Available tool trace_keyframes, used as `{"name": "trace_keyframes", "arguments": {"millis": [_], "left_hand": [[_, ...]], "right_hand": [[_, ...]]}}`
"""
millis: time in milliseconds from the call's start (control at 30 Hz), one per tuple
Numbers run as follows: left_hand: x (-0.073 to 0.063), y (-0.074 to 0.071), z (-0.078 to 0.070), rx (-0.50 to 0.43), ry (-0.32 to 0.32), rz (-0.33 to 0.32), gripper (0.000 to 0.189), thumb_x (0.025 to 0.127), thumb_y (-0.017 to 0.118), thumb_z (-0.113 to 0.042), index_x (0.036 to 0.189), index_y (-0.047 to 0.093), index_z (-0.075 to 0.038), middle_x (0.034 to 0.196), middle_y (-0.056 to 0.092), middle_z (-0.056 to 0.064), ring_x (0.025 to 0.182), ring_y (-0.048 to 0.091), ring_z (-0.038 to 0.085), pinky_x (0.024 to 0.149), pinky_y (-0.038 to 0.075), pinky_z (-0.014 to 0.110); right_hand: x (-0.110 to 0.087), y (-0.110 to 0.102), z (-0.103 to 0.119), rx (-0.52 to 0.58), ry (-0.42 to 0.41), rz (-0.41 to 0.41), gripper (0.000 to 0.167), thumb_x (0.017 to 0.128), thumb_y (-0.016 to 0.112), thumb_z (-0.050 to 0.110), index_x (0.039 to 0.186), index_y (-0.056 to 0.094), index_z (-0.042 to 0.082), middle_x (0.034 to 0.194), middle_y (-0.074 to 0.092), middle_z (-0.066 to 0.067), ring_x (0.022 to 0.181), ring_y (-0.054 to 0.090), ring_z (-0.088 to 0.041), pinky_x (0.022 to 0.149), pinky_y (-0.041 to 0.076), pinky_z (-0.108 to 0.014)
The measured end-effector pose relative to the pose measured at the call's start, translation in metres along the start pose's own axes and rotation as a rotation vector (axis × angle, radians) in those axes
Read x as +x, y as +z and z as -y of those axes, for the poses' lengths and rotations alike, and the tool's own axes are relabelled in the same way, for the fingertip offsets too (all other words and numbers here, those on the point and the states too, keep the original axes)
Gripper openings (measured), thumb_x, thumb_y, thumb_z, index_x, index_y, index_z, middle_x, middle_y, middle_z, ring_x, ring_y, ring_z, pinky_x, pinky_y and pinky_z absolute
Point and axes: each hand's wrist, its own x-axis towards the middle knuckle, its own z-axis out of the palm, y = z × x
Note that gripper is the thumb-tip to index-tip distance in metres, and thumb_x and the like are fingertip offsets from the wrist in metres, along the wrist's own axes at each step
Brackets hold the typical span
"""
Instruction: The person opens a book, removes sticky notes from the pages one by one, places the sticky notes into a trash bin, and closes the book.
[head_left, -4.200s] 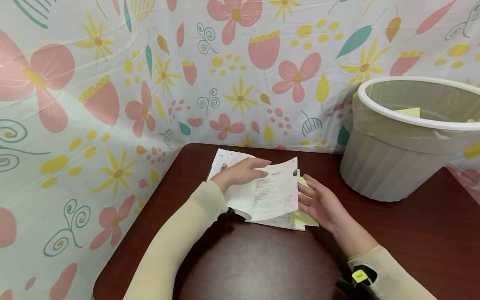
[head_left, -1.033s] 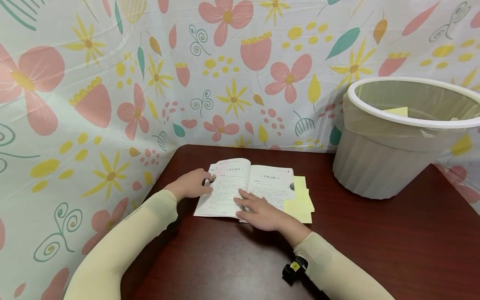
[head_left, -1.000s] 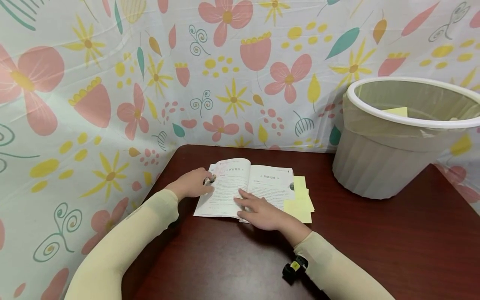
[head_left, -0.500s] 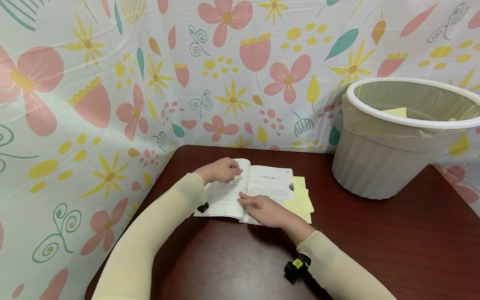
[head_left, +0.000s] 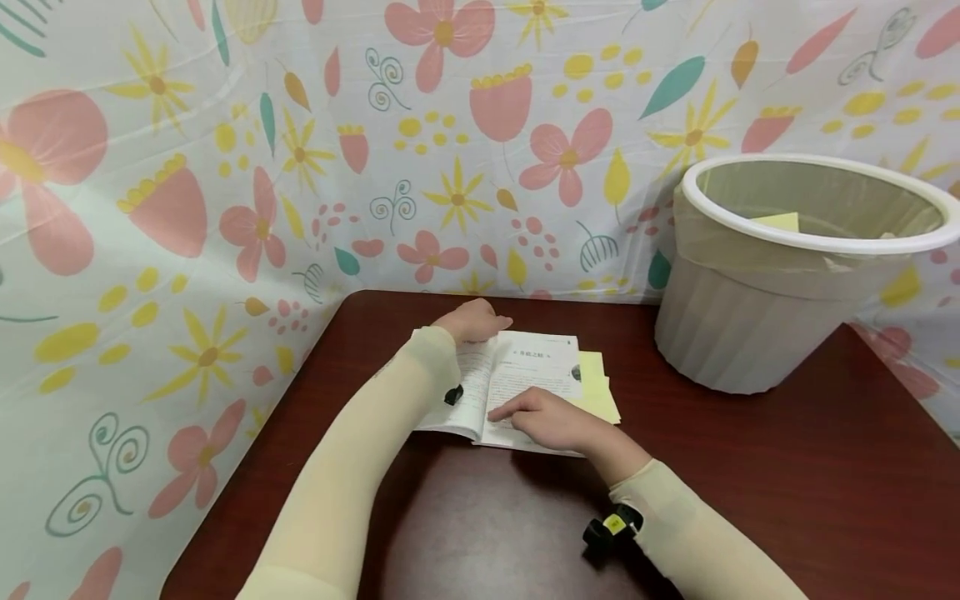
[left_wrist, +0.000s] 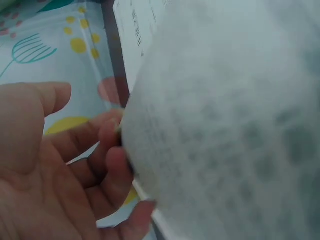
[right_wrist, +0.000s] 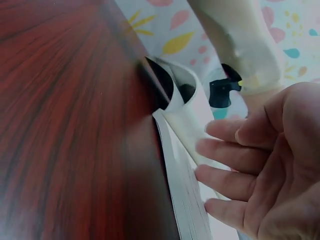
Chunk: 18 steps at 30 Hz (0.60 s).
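An open book (head_left: 536, 354) lies on the dark table, with yellow sticky notes (head_left: 600, 397) showing beyond its right edge. My left hand (head_left: 472, 322) is at the far edge of the left-hand pages, near the spine. In the left wrist view its bent fingers touch the edge of a raised page (left_wrist: 200, 120), while the thumb stands apart. My right hand (head_left: 551, 419) rests low on the right page, index finger reaching toward the spine. The right wrist view shows its fingers (right_wrist: 227, 182) fairly straight over the page, with the left pages curving up beyond.
A grey waste bin (head_left: 750, 321) with a white rim and a clear liner stands at the right, a yellow paper (head_left: 778, 222) inside it. Flower-printed cloth (head_left: 405, 133) hangs behind the table and along its left side. The table (head_left: 495, 517) is dark red wood.
My left hand has moved from the book's left edge rightward and away, to the top near the spine. My right hand stays on the lower right page, its index finger now more extended.
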Motion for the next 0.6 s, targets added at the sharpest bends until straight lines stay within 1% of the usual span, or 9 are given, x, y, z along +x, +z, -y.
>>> {"name": "trace_keyframes", "arguments": {"millis": [67, 167, 233, 300, 333, 367, 433, 500, 600], "left_hand": [[0.002, 0.004, -0.003, 0.018, -0.020, -0.058, 0.052, 0.104, 0.048, -0.055, 0.119, 0.066, -0.009, 0.106, 0.066, 0.003, 0.088, 0.059, 0.016, 0.085, 0.051, 0.034], [0.006, 0.010, -0.007, 0.041, -0.037, -0.139, 0.055, 0.104, 0.048, -0.056, 0.134, 0.063, -0.013, 0.134, 0.065, 0.004, 0.118, 0.062, 0.022, 0.107, 0.047, 0.049], [0.009, 0.014, -0.010, 0.044, -0.048, -0.182, 0.052, 0.103, 0.048, -0.056, 0.133, 0.063, -0.017, 0.137, 0.064, 0.001, 0.127, 0.060, 0.025, 0.114, 0.040, 0.059], [0.013, 0.017, -0.013, 0.051, -0.046, -0.210, 0.045, 0.103, 0.047, -0.055, 0.120, 0.066, -0.018, 0.126, 0.068, 0.000, 0.121, 0.062, 0.025, 0.113, 0.034, 0.066], [0.016, 0.018, -0.014, 0.049, -0.047, -0.216, 0.042, 0.102, 0.047, -0.054, 0.110, 0.067, -0.019, 0.111, 0.070, -0.001, 0.109, 0.065, 0.023, 0.111, 0.034, 0.066], [0.018, 0.019, -0.015, 0.043, -0.047, -0.222, 0.039, 0.102, 0.047, -0.053, 0.101, 0.066, -0.019, 0.099, 0.068, -0.001, 0.100, 0.064, 0.022, 0.109, 0.034, 0.065], [0.022, 0.022, -0.017, 0.032, -0.042, -0.247, 0.035, 0.102, 0.047, -0.051, 0.089, 0.061, -0.021, 0.087, 0.061, -0.005, 0.089, 0.060, 0.019, 0.107, 0.033, 0.064], [0.023, 0.025, -0.018, 0.009, -0.032, -0.266, 0.036, 0.101, 0.046, -0.048, 0.081, 0.057, -0.021, 0.076, 0.054, -0.004, 0.079, 0.054, 0.019, 0.103, 0.031, 0.061], [0.022, 0.030, -0.021, -0.018, -0.010, -0.318, 0.032, 0.101, 0.046, -0.047, 0.084, 0.059, -0.023, 0.081, 0.057, -0.008, 0.083, 0.054, 0.016, 0.105, 0.030, 0.061]], "right_hand": [[-0.006, -0.005, -0.002, 0.003, -0.021, 0.014, 0.043, 0.093, 0.044, 0.001, 0.118, 0.079, 0.007, 0.117, 0.077, -0.005, 0.096, 0.057, -0.009, 0.087, 0.045, -0.019], [-0.017, -0.015, -0.006, 0.006, -0.051, 0.022, 0.043, 0.093, 0.043, -0.001, 0.116, 0.079, 0.006, 0.113, 0.078, -0.006, 0.092, 0.057, -0.007, 0.086, 0.046, -0.019], [-0.024, -0.023, -0.009, 0.005, -0.054, 0.026, 0.043, 0.093, 0.042, -0.002, 0.117, 0.079, 0.005, 0.103, 0.078, -0.010, 0.087, 0.056, -0.007, 0.086, 0.046, -0.020], [-0.032, -0.030, -0.012, -0.002, -0.034, 0.019, 0.043, 0.095, 0.042, -0.002, 0.118, 0.078, 0.005, 0.105, 0.078, -0.009, 0.091, 0.058, -0.006, 0.087, 0.047, -0.021], [-0.035, -0.034, -0.013, -0.005, -0.018, 0.017, 0.043, 0.095, 0.042, -0.001, 0.119, 0.077, 0.005, 0.107, 0.078, -0.010, 0.091, 0.058, -0.007, 0.086, 0.047, -0.021], [-0.039, -0.037, -0.015, -0.006, -0.003, 0.017, 0.042, 0.096, 0.043, -0.001, 0.120, 0.077, 0.004, 0.109, 0.078, -0.010, 0.092, 0.058, -0.008, 0.085, 0.046, -0.021], [-0.046, -0.043, -0.019, -0.001, 0.032, 0.018, 0.040, 0.097, 0.045, 0.001, 0.122, 0.076, 0.004, 0.118, 0.077, -0.011, 0.088, 0.057, -0.007, 0.083, 0.046, -0.021], [-0.052, -0.048, -0.022, -0.005, 0.054, 0.011, 0.037, 0.099, 0.047, 0.003, 0.124, 0.075, 0.003, 0.126, 0.074, -0.011, 0.096, 0.059, -0.008, 0.085, 0.047, -0.020], [-0.058, -0.054, -0.027, -0.019, 0.072, -0.001, 0.035, 0.101, 0.050, 0.005, 0.126, 0.074, 0.004, 0.129, 0.073, -0.011, 0.104, 0.062, -0.009, 0.088, 0.048, -0.019]]}}
